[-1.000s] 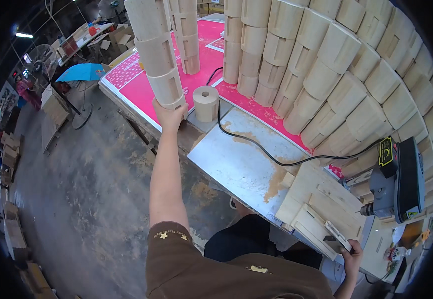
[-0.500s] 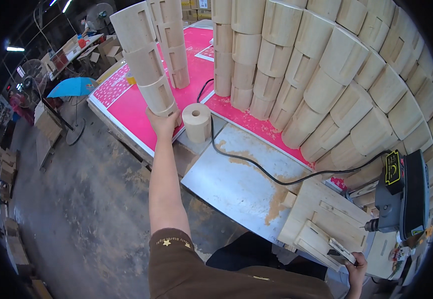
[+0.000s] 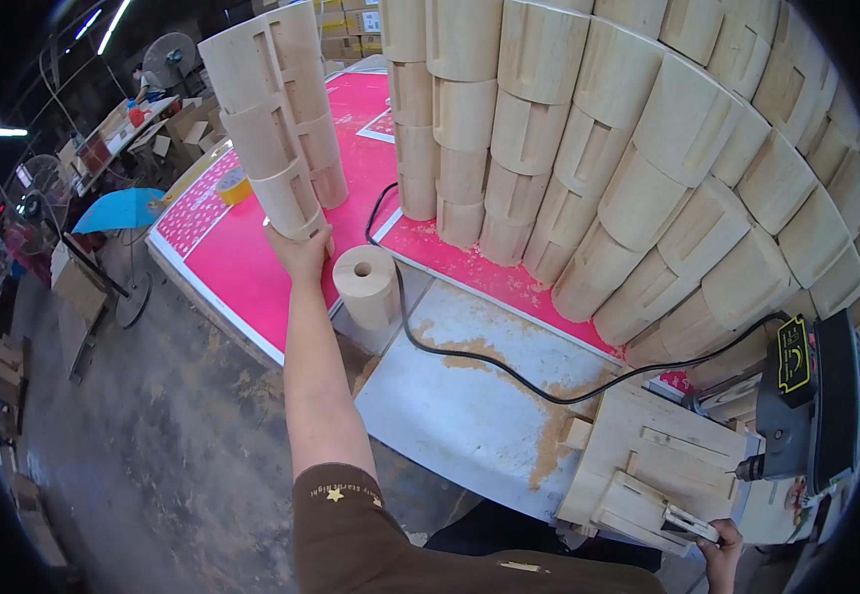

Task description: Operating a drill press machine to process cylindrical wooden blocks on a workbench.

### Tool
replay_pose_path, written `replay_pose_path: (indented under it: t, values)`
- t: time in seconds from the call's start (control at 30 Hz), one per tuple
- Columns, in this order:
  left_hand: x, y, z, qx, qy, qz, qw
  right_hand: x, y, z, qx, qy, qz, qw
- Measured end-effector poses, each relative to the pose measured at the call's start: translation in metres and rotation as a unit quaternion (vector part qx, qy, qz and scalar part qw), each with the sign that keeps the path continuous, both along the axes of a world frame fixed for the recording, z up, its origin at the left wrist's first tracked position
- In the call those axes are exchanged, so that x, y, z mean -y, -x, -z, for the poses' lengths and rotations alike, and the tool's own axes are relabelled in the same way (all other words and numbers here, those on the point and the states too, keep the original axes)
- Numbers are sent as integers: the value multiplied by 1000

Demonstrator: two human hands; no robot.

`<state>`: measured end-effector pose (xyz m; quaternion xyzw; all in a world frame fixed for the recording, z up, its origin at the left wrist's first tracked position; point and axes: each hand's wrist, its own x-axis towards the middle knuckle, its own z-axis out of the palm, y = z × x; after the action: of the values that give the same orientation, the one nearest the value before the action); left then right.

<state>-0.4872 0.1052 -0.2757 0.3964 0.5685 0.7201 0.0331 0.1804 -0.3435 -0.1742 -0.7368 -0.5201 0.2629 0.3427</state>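
Observation:
My left hand (image 3: 301, 249) is wrapped round the base of the lowest wooden cylinder (image 3: 286, 206) in a tall stack. That stack stands close in front of a second stack (image 3: 323, 148) and partly covers it. Just right of the hand, a single cylinder (image 3: 367, 289) with a round hole in its top stands by the pink sheet's edge. At the lower right, my right hand (image 3: 723, 556) is closed on the end of a pale clamp-like lever (image 3: 689, 525). This lever sits on a wooden jig (image 3: 638, 465), beside the chuck of a grey drill (image 3: 806, 406).
Rows of stacked wooden cylinders (image 3: 588, 129) fill the right and back. A black cable (image 3: 549, 396) crosses the white board (image 3: 450, 396), where sawdust lies. A yellow tape roll (image 3: 233, 187) rests on the pink sheet (image 3: 242, 277). A blue umbrella (image 3: 118, 210) and a fan stand left.
My left hand and its stack have moved farther back, away from the single cylinder and nearer the second stack. My right hand stays at the lever. The whole view has shifted slightly.

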Motion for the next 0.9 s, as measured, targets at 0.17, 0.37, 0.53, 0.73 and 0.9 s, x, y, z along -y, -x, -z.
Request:
replay_pose_path:
  t: [0.17,0.37,0.53,0.73,0.9]
  values:
    - [-27,12,0,-22,6,-11,1000,-2,3,-5,27,22,5,999]
    - [-42,0,-11,-7,9,5,1000,-5,15,-13,23,41,48,998]
    - [-49,10,-7,-15,25,6,1000,-7,15,-11,71,43,48,995]
    - [-58,24,3,-59,71,9,996,-3,22,-12,64,14,48,997]
    - [-40,34,-23,-60,165,-48,983,-8,24,-8,79,-3,17,997]
